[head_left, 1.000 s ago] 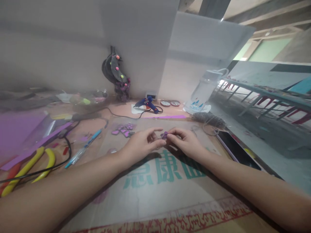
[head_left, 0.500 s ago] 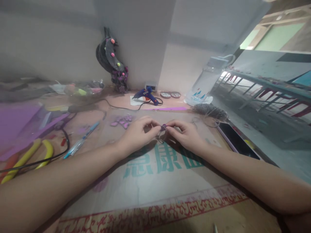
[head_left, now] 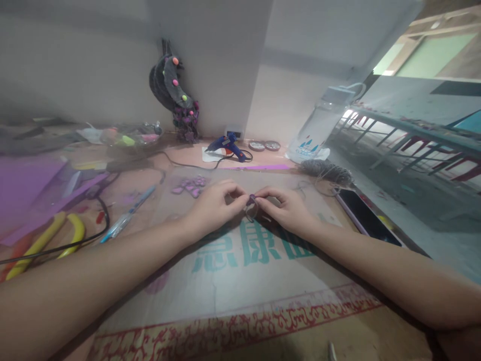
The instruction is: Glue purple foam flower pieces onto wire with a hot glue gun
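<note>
Between my fingertips is a small purple piece (head_left: 252, 197), with a loop of thin grey cord (head_left: 251, 216) hanging below it. My left hand (head_left: 221, 200) pinches the piece from the left, thumb and forefinger together. From the other side my right hand (head_left: 283, 204) pinches it too. The piece's exact shape is mostly hidden by the fingers. Several purple cut shapes (head_left: 190, 186) lie on the printed sheet (head_left: 233, 296), just beyond my left hand.
A blue glue gun (head_left: 229, 146) rests at the back. On the right are a water bottle (head_left: 319, 125), grey yarn (head_left: 326, 172) and a phone (head_left: 368, 216). Yellow-handled scissors (head_left: 77, 233), a pen (head_left: 128, 214) and purple sheets (head_left: 30, 190) lie left. A decorated grey crescent (head_left: 173, 90) leans on the wall.
Both hands keep their pinch on the purple piece almost in place. The cord loop has shifted slightly under the fingers, and the view has moved a little.
</note>
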Tool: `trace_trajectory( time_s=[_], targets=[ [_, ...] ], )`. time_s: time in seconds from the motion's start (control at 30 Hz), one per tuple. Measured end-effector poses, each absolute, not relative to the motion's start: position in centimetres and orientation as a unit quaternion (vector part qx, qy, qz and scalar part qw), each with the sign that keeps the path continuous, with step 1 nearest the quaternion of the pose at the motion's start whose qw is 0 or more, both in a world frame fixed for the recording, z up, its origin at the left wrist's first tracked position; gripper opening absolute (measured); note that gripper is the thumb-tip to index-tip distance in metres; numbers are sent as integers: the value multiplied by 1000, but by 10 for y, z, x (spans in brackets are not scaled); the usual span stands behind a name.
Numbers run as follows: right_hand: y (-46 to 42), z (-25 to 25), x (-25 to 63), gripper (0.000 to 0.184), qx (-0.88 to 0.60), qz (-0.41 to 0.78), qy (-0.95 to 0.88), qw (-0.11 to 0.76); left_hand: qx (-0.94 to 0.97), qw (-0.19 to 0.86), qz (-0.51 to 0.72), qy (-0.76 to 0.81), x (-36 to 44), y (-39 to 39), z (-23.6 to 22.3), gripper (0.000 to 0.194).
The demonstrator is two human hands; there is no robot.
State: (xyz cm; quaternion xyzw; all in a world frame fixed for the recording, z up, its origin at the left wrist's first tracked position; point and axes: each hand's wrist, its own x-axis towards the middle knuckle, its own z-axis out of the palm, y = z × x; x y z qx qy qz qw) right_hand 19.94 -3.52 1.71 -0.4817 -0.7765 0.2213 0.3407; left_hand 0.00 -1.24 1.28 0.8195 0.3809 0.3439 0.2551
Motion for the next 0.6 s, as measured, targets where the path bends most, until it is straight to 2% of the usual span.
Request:
trace_trajectory(
  time_s=[0.23, 0.43, 0.6],
  targets=[
    [-34, 17, 200, 17, -481, 242, -771, 338, 822, 266, 342, 370, -1, -12, 13, 26],
    [-35, 17, 199, 19, -490, 274, -744, 362, 726, 397, 423, 369, 0, -7, 3, 39],
    [-37, 19, 196, 20, -494, 299, -728, 370, 634, 459, 489, 385, 0, 3, -1, 25]
  ],
)
